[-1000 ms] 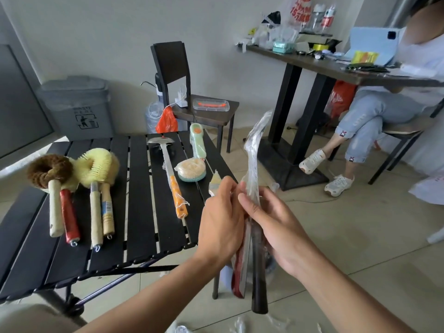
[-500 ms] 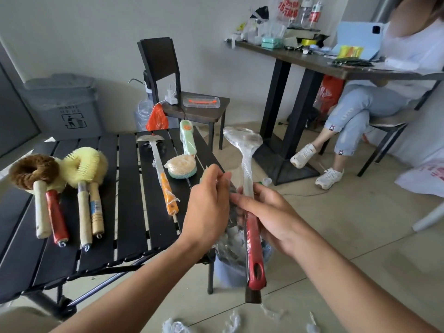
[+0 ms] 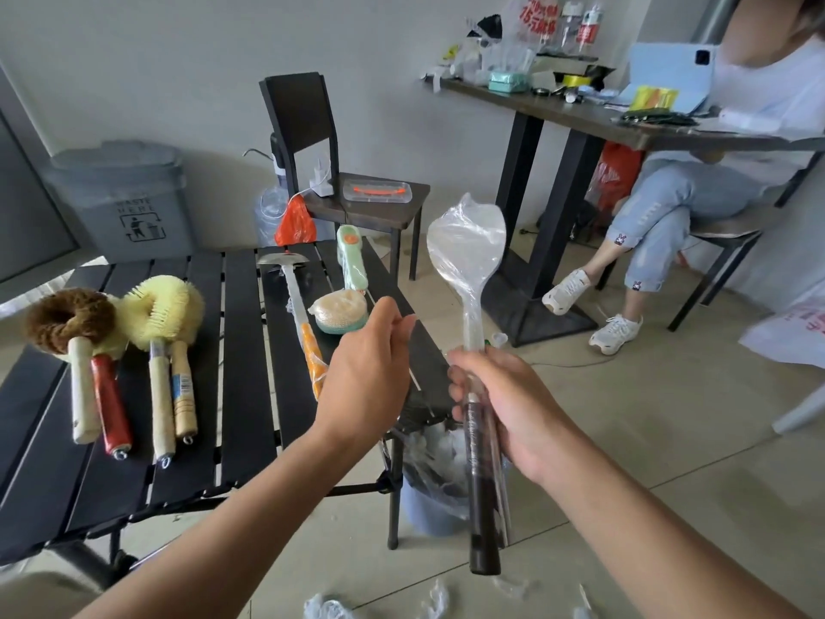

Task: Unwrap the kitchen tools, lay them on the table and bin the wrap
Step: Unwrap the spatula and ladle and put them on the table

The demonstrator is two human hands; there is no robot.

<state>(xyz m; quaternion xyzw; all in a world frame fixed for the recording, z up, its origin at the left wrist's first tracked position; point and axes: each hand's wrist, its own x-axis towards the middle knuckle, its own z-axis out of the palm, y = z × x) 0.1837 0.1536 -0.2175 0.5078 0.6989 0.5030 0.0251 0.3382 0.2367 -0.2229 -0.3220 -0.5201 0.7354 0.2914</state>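
Your right hand [image 3: 504,408] grips the dark-handled, spoon-shaped tool in clear plastic wrap [image 3: 468,250], its head upright above your fingers [image 3: 457,388], while your left hand [image 3: 370,368], just beside, is loosely open, holding nothing.

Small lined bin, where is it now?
Head view, lower centre: the small lined bin stands on the floor by the right leg of the black table.

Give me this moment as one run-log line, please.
right hand: grips wrapped utensil, head up | left hand: open, apart from it | bin: wrap inside, by table edge
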